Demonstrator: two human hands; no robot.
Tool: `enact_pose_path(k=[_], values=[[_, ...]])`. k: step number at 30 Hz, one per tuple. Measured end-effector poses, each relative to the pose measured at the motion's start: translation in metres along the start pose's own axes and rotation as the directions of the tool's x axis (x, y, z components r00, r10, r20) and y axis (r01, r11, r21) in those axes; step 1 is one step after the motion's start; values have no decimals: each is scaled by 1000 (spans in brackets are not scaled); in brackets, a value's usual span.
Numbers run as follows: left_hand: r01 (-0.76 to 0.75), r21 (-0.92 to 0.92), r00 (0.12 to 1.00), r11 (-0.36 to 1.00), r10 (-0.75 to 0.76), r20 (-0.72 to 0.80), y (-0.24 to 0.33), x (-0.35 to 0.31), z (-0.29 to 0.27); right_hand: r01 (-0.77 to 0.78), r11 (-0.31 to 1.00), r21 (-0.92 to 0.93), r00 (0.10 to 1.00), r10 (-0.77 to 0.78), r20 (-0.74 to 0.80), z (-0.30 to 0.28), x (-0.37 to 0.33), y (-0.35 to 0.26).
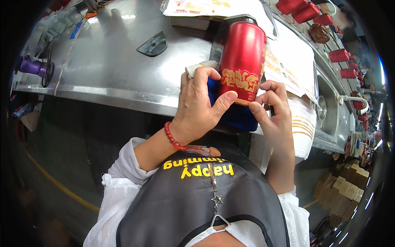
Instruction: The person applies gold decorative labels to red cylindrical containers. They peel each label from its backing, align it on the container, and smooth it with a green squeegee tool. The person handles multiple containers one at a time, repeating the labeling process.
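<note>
A glossy red bottle (242, 49) with a gold ornamental pattern round its lower part lies tilted in front of me, its base toward me. My left hand (199, 101) grips its left side, thumb pressed near the base and index finger bent against the pattern. At the base's right edge, by a gold band, my right hand (271, 107) holds the bottle with thumb and curled fingers. Under the bottle is a shiny blue surface (238, 117), mostly covered. A rolled greyish cloth (201, 68) sits beside my left fingers.
A dark flat scraper (152, 44) lies on the metal table (115, 61). Printed sheets (288, 66) and a white striped cloth-like item (303, 129) are at the right, before a sink (329, 107). Further red bottles (304, 12) stand far right; a purple object (31, 66) is far left.
</note>
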State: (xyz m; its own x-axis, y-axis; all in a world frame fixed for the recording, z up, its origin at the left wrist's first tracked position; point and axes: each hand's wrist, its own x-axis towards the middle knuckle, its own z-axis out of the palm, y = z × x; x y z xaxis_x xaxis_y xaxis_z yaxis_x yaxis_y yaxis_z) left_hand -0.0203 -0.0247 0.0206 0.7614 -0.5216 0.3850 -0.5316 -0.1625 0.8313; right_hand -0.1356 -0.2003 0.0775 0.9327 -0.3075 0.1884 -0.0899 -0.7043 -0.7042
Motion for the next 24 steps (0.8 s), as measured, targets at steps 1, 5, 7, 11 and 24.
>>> enact_pose_path(k=[1,5,7,11,24], values=[[0,0,1000,1000,0,2,0,0,0,-13,1000,8,1000,13,7,-1,0,0],[-7,-6,1000,1000,7,-8,0,-1,1,-42,996,84,999,40,19,0,1,0],[-6,-17,1000,1000,6,-16,-1,-1,3,-30,991,133,999,28,15,0,1,2],[-14,-15,1000,1000,13,-18,-1,-2,2,-8,986,165,1000,6,13,0,2,8],[-520,318,832,793,555,-22,-6,-32,2,-80,972,221,996,69,57,2,1,10]])
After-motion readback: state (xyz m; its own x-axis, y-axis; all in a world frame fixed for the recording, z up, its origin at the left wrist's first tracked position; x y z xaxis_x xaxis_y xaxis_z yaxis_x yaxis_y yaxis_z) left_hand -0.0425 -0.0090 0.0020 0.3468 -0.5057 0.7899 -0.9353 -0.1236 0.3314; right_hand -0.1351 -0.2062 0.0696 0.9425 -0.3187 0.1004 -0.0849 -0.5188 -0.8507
